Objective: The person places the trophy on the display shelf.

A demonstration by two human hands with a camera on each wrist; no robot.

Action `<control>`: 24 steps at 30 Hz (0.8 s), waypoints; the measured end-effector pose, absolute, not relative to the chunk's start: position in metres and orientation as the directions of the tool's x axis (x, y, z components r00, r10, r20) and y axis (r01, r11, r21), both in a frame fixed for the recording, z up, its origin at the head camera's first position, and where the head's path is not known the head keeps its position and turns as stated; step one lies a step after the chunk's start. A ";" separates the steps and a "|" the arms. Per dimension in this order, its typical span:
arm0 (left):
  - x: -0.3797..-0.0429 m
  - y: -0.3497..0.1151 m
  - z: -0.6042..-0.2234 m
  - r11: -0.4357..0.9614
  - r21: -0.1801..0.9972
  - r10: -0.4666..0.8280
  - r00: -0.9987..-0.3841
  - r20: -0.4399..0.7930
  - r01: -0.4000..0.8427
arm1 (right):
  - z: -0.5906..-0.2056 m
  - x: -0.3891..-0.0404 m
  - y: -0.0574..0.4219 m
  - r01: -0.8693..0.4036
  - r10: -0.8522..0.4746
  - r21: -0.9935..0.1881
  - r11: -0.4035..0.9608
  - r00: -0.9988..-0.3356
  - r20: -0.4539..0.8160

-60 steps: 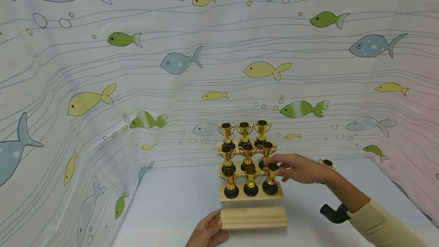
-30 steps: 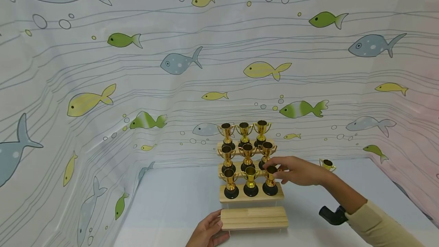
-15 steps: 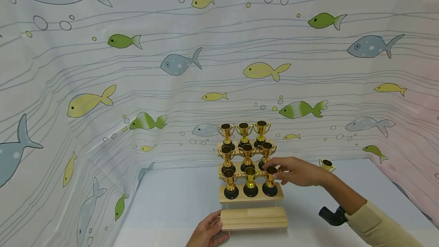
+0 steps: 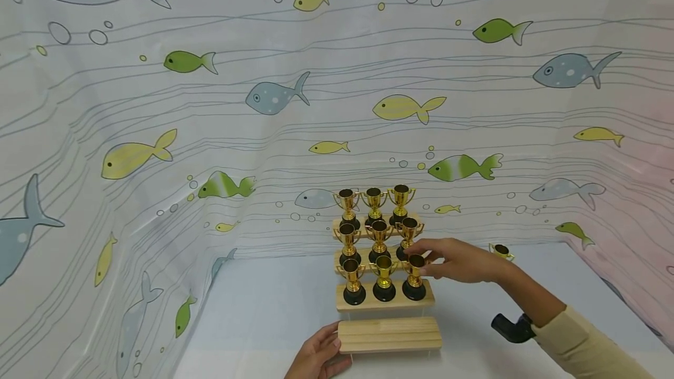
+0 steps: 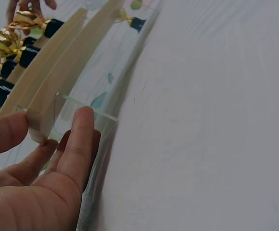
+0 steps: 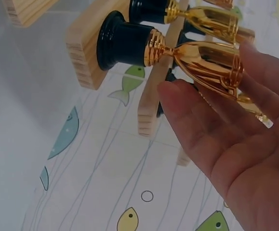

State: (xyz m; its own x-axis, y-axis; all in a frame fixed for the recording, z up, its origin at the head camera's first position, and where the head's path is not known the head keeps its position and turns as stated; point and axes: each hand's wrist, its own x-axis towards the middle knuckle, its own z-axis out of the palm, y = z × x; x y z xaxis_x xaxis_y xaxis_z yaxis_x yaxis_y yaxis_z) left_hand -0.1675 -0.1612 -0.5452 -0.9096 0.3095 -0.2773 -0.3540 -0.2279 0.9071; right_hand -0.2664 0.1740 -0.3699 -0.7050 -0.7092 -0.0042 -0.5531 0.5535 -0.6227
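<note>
A stepped display stand with wooden shelves (image 4: 389, 335) on clear supports carries gold trophy cups with black bases, three to a row on its upper three steps. My right hand (image 4: 458, 260) holds the cup of the front-right trophy (image 4: 414, 291), which stands upright. In the right wrist view, that trophy's black base (image 6: 125, 41) sits against the wood, and my thumb touches the cup's rim with fingers behind it. My left hand (image 4: 318, 354) grips the left end of the bare lowest shelf. The left wrist view has thumb and fingers on opposite sides of that shelf end (image 5: 43, 115).
Another gold trophy (image 4: 502, 251) stands on the white table (image 4: 253, 309) to the right, partly hidden by my right forearm. A black elbow-shaped piece (image 4: 511, 328) is beside the right sleeve. Fish-patterned cloth (image 4: 337, 75) surrounds the table at the back and sides.
The front-right trophy was slightly tilted two seconds ago and now stands straight, its top having shifted a little left with my right hand. My left hand has stayed on the shelf end.
</note>
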 end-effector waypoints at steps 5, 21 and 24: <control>-0.167 -0.162 -0.544 -0.231 0.908 0.316 -0.909 -0.270 -0.350 | -0.366 -0.266 0.181 -0.541 -0.691 -0.621 0.567 -0.723 -0.002; -0.169 -0.163 -0.547 -0.229 0.909 0.328 -0.907 -0.265 -0.348 | -0.344 -0.261 0.230 -0.476 -0.657 -0.712 0.516 -0.753 0.028; -0.169 -0.163 -0.548 -0.228 0.908 0.325 -0.907 -0.268 -0.351 | -0.346 -0.261 0.239 -0.466 -0.641 -0.708 0.530 -0.767 0.026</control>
State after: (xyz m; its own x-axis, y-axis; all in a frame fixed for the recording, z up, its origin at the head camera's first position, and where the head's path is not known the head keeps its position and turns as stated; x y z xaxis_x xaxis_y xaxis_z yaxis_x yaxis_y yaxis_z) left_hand -0.1692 -0.1626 -0.5477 -0.9068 0.3250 -0.2683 -0.3505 -0.2283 0.9083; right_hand -0.2614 0.2389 -0.3457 -0.7674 -0.6406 0.0261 -0.4664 0.5298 -0.7084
